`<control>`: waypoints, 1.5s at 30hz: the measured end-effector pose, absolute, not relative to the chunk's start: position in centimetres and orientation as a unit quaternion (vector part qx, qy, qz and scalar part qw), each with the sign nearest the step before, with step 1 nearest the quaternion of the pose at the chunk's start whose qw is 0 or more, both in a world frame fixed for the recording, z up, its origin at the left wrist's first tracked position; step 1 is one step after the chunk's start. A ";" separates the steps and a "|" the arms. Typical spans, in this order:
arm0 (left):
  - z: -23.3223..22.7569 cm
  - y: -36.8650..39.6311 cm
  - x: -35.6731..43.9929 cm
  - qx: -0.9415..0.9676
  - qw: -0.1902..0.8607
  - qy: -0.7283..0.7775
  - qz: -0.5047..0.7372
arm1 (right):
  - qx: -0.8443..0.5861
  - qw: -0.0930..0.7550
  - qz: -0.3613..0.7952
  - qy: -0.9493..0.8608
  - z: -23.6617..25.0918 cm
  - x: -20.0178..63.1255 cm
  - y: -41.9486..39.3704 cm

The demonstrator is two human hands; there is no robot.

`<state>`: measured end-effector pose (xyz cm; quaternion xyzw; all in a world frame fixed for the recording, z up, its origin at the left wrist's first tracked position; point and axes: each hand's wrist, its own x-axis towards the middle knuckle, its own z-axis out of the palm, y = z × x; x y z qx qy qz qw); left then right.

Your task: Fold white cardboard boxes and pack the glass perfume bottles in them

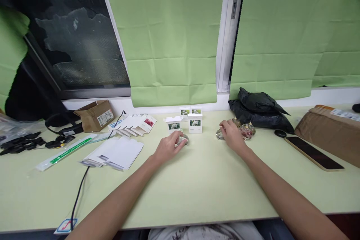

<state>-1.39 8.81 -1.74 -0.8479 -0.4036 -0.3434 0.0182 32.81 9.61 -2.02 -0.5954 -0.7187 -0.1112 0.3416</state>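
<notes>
In the head view my left hand is closed around a small, round, clear glass bottle on the table, its thumb and fingers curled over it. My right hand has its fingers closed on another clear glass bottle, also down at the table top and partly covered by the hand. Beside that hand are several small glass bottles with gold caps, some with pinkish contents. Between the hands stands a white box with a flower picture. Left of it, a similar box has its top flap open.
Two more picture boxes stand behind. Flat white cartons and fanned cartons lie left, near a black cable and an open brown box. Black plastic bags, a phone and a brown package occupy the right.
</notes>
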 end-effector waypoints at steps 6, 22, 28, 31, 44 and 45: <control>-2.1 8.6 -1.0 -0.860 0.031 -0.379 -0.341 | -0.512 0.395 -0.007 -0.763 -1.9 30.1 8.3; -1.7 6.0 1.2 -0.894 -0.132 -0.372 -0.211 | -0.364 0.438 0.186 -0.801 -1.5 25.0 4.7; -1.8 5.6 1.9 -0.894 -0.164 -0.367 -0.196 | -0.365 0.430 0.186 -0.804 -1.1 24.9 4.3; -1.8 5.7 1.9 -0.894 -0.153 -0.374 -0.193 | -0.394 0.406 0.117 -0.816 -0.7 25.6 4.6; -1.5 5.8 1.6 -0.892 -0.143 -0.386 -0.186 | -0.782 0.129 -0.049 -0.608 0.1 34.6 7.9; -1.5 5.8 1.5 -0.892 -0.144 -0.386 -0.186 | -0.790 0.118 -0.040 -0.601 0.2 34.8 7.9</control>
